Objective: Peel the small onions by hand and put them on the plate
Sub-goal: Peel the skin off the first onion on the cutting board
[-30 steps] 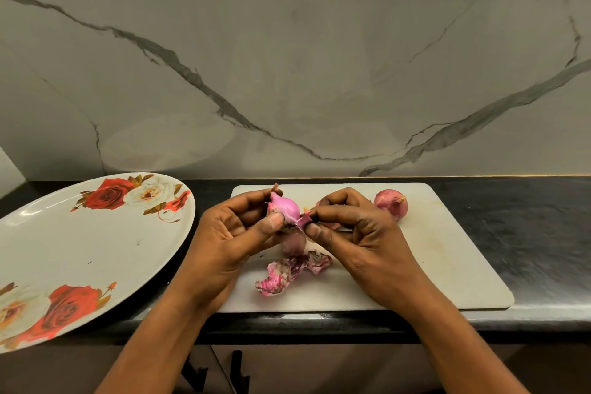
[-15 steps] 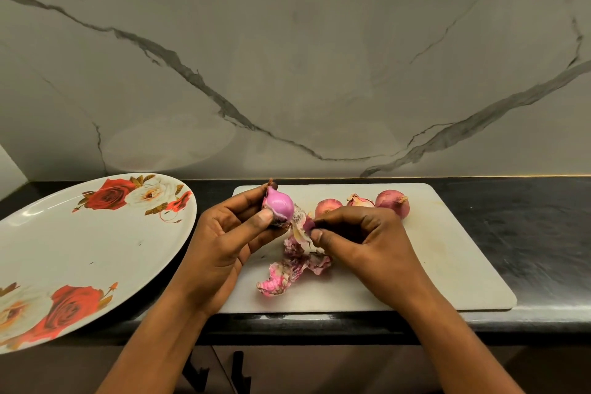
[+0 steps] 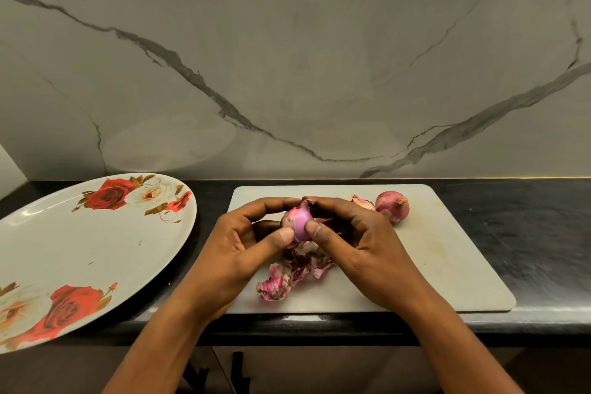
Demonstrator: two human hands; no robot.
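Both hands meet over the middle of the cutting board (image 3: 447,265) and pinch one half-peeled onion (image 3: 299,222) between them. The left hand (image 3: 243,253) curls its forefinger over the top and sets its thumb against the lower left side. The right hand (image 3: 361,246) curls over from the other side, with its thumb pressed on the onion's front. The onion is held just above the board, its bared pink flesh facing the camera and a patch of dry skin clinging to its left side.

Directly below the hands, a heap of torn pink peels (image 3: 287,275) lies on the board. Towards the board's far edge, right of the hands, sits an unpeeled onion (image 3: 391,205). Just beside it is a paler onion (image 3: 361,202), partly hidden by the right hand.

Left of the board, well apart from the onions, a large rose-patterned plate (image 3: 64,249) rests on the dark counter (image 3: 527,217). Behind the board rises a veined marble wall (image 3: 287,57).
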